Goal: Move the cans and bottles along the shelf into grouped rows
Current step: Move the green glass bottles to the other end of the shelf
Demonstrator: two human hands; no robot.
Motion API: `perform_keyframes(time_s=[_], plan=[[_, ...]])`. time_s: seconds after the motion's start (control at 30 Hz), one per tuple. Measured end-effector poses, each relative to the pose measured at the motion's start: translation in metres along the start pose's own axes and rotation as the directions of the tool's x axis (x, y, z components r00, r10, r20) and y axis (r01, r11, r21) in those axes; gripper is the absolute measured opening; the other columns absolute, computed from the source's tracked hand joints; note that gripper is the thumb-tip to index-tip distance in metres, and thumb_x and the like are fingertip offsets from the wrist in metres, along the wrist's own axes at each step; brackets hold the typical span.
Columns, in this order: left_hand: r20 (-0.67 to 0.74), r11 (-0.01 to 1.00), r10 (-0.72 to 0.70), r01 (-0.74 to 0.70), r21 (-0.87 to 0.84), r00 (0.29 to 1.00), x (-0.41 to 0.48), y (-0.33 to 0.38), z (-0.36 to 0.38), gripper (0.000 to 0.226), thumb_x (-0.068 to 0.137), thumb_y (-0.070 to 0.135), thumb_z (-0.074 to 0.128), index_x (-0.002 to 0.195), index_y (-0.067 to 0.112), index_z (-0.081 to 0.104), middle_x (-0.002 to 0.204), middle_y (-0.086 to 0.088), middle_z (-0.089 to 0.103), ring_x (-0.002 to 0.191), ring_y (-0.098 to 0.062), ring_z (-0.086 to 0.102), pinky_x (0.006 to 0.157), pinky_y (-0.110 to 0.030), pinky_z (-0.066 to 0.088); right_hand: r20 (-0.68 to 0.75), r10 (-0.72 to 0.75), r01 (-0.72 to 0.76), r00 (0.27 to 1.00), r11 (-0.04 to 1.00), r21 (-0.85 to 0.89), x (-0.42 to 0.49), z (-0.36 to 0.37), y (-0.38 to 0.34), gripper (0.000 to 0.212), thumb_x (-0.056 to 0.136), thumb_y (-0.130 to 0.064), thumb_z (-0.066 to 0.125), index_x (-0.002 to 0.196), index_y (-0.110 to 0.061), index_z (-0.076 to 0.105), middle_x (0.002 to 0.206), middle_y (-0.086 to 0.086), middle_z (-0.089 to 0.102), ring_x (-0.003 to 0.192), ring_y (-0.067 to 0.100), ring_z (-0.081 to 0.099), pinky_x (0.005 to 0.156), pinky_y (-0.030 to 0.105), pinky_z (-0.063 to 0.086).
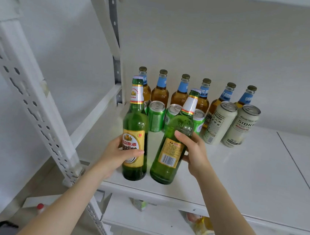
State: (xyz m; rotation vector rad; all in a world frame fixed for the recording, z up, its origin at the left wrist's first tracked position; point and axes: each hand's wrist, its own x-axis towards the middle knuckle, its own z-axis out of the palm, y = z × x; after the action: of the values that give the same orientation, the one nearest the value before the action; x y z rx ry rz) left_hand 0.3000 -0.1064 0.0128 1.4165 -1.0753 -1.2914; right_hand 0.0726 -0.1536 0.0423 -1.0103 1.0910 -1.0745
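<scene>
Head view shows the left hand (pixel 119 152) gripping the upright left green bottle (pixel 138 127) and the right hand (pixel 193 152) gripping the tilted right green bottle (pixel 175 140), both just in front of the green cans (pixel 156 117); this placing step probably next requires standing both side by side.

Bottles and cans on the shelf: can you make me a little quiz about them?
1. True or false: the left hand holds the left green bottle, the right hand the right green bottle.
2. How many amber bottles stand at the back?
3. What stands right of the green cans? A white cans; B red jars; C boxes.
Key: 1 true; 2 six; 3 A.
</scene>
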Motion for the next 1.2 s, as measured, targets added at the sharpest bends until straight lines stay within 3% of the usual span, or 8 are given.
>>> perform_keyframes(time_s=[0.13, 0.23, 0.37, 0.47, 0.57, 0.67, 1.07, 1.2], plan=[[0.002, 1.0, 0.008, -0.008, 0.016, 1.0, -0.017, 0.008, 0.017, 0.08, 0.039, 0.042, 0.087, 0.113, 0.022, 0.064, 0.106, -0.002, 0.075, 0.103, -0.022, 0.069, 0.091, -0.042, 0.056, 0.0, 0.002, -0.002, 1.0, 1.0, -0.008, -0.019, -0.018, -0.009, 0.039, 0.077, -0.027, 0.079, 0.112, -0.016, 0.067, 0.1, 0.004, 0.074, 0.093, 0.023, 0.07, 0.089, 0.048, 0.055], [0.006, 1.0, 0.017, -0.018, 0.021, 1.0, -0.03, 0.013, 0.032, 0.077, 0.041, 0.041, 0.087, 0.112, 0.024, 0.064, 0.105, -0.001, 0.074, 0.102, -0.02, 0.069, 0.089, -0.039, 0.056, 0.006, -0.02, 0.02, 1.0, 0.999, -0.029, -0.033, -0.03, -0.015, 0.051, 0.067, -0.035, 0.078, 0.113, -0.016, 0.067, 0.096, 0.0, 0.074, 0.087, 0.018, 0.071, 0.077, 0.04, 0.056], [0.022, 0.998, 0.032, -0.033, 0.046, 0.999, -0.043, 0.022, 0.052, 0.056, 0.059, 0.027, 0.091, 0.108, 0.028, 0.064, 0.103, 0.002, 0.074, 0.101, -0.018, 0.068, 0.079, -0.03, 0.055, 0.012, -0.052, 0.052, 0.999, 0.998, -0.031, -0.05, -0.047, -0.023, 0.053, 0.064, -0.036, 0.075, 0.112, -0.017, 0.067, 0.093, -0.001, 0.075, 0.08, 0.013, 0.072, 0.066, 0.031, 0.055], [0.028, 0.996, 0.05, -0.052, 0.071, 0.998, -0.053, 0.026, 0.067, 0.069, 0.044, 0.041, 0.089, 0.108, 0.029, 0.065, 0.102, 0.004, 0.075, 0.098, -0.015, 0.07, 0.076, -0.028, 0.055, 0.005, -0.084, 0.084, 0.996, 0.996, -0.022, -0.061, -0.061, -0.026, 0.055, 0.063, -0.034, 0.076, 0.114, -0.015, 0.067, 0.097, 0.0, 0.075, 0.08, 0.012, 0.073, 0.061, 0.025, 0.055], [0.039, 0.994, 0.054, -0.058, 0.097, 0.998, -0.066, 0.027, 0.085, 0.055, 0.059, 0.026, 0.091, 0.107, 0.028, 0.065, 0.104, 0.003, 0.074, 0.1, -0.016, 0.069, 0.075, -0.026, 0.054, -0.003, -0.128, 0.128, 0.992, 0.992, -0.015, -0.075, -0.077, -0.029, 0.05, 0.063, -0.032, 0.077, 0.109, -0.016, 0.068, 0.094, -0.002, 0.076, 0.08, 0.011, 0.073, 0.058, 0.021, 0.055], [0.038, 0.991, 0.054, -0.058, 0.123, 0.998, -0.084, 0.027, 0.107, 0.046, 0.068, 0.02, 0.088, 0.107, 0.029, 0.065, 0.105, 0.003, 0.073, 0.099, -0.016, 0.069, 0.073, -0.025, 0.053, -0.004, -0.158, 0.158, 0.987, 0.987, -0.003, -0.093, -0.098, -0.032, 0.048, 0.064, -0.03, 0.077, 0.109, -0.015, 0.068, 0.094, -0.002, 0.076, 0.081, 0.012, 0.073, 0.059, 0.021, 0.055], [0.046, 0.988, 0.067, -0.072, 0.133, 0.997, -0.143, 0.029, 0.228, 0.075, 0.038, 0.044, 0.089, 0.108, 0.027, 0.066, 0.101, 0.003, 0.076, 0.098, -0.019, 0.071, 0.084, -0.039, 0.058, -0.034, -0.205, 0.202, 0.978, 0.977, -0.068, -0.158, -0.21, -0.053, 0.051, 0.066, -0.031, 0.083, 0.112, -0.014, 0.067, 0.105, 0.006, 0.074, 0.094, 0.022, 0.072, 0.069, 0.03, 0.056], [0.038, 0.985, 0.075, -0.08, 0.15, 0.996, -0.145, 0.034, 0.282, 0.05, 0.064, 0.02, 0.09, 0.106, 0.028, 0.065, 0.103, 0.003, 0.074, 0.099, -0.019, 0.069, 0.079, -0.033, 0.056, -0.034, -0.212, 0.21, 0.977, 0.975, -0.067, -0.161, -0.264, -0.065, 0.032, 0.08, -0.017, 0.079, 0.109, -0.015, 0.066, 0.104, 0.007, 0.074, 0.095, 0.024, 0.072, 0.072, 0.033, 0.057]])
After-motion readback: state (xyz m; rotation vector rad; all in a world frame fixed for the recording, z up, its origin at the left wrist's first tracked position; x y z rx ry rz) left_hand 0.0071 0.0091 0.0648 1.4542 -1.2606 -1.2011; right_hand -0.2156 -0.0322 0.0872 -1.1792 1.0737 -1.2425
